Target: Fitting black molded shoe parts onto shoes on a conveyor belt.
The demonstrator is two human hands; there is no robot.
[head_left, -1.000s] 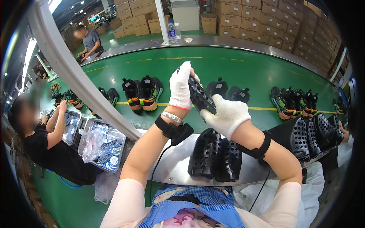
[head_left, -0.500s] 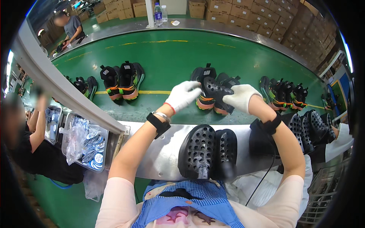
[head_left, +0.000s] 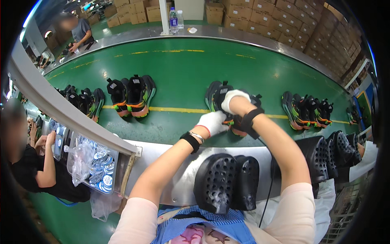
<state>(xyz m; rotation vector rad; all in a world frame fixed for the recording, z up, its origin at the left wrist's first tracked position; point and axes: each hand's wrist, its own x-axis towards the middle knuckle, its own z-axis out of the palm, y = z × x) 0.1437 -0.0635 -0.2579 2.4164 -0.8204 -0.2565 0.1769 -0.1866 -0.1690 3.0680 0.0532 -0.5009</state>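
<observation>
My left hand (head_left: 213, 123), in a white knit glove, is closed on the heel end of a black sneaker (head_left: 213, 94) with green and orange trim. My right hand (head_left: 237, 100), also gloved, presses over that sneaker's opening, its fingers hidden from view. No shoe form shows in it; one may be under the hand. The sneaker's mate (head_left: 256, 99) stands just to the right, partly covered by my right wrist. Closer to me, a pair of black perforated plastic shoe forms (head_left: 215, 183) rests on the metal ledge (head_left: 162, 181).
Sneaker pairs stand left (head_left: 136, 95) and right (head_left: 306, 110) on the green conveyor belt (head_left: 174, 73). More black forms (head_left: 319, 158) line the ledge at right. A slanting metal post (head_left: 69, 105) and a tray of round blue-white tags (head_left: 103, 166) are at left, where a co-worker (head_left: 44, 171) sits.
My right hand has moved left and down onto the sneaker, and the black perforated form it held is out of sight. My left hand has come down and right, onto the heel.
</observation>
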